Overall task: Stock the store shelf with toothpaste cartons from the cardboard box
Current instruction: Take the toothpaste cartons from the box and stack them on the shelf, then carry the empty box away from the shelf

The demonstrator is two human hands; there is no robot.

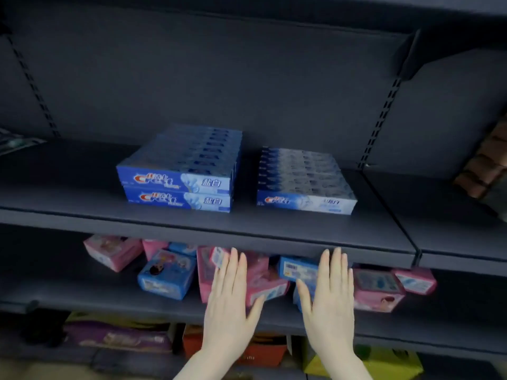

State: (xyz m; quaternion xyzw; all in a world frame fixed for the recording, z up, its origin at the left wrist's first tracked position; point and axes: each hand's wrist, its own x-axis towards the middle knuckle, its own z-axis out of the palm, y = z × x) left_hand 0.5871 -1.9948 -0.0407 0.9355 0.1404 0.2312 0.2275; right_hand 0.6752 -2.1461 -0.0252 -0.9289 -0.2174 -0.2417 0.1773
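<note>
Blue toothpaste cartons lie on the dark grey shelf [82, 198]. A left block [181, 168] is two layers high, several cartons deep. Beside it on the right, a lighter blue-and-white block [304, 182] is one layer high. My left hand [229, 300] and my right hand [329, 294] are held flat, fingers straight and pointing up, below the shelf's front edge. Both hands hold nothing. The cardboard box is out of view.
On the shelf below lie several pink and blue small boxes [164, 275], partly behind my hands. Lower still are colourful packs [115, 335]. Brown packs [485, 165] sit on the neighbouring shelf at right. A slotted upright [381, 116] divides the two bays.
</note>
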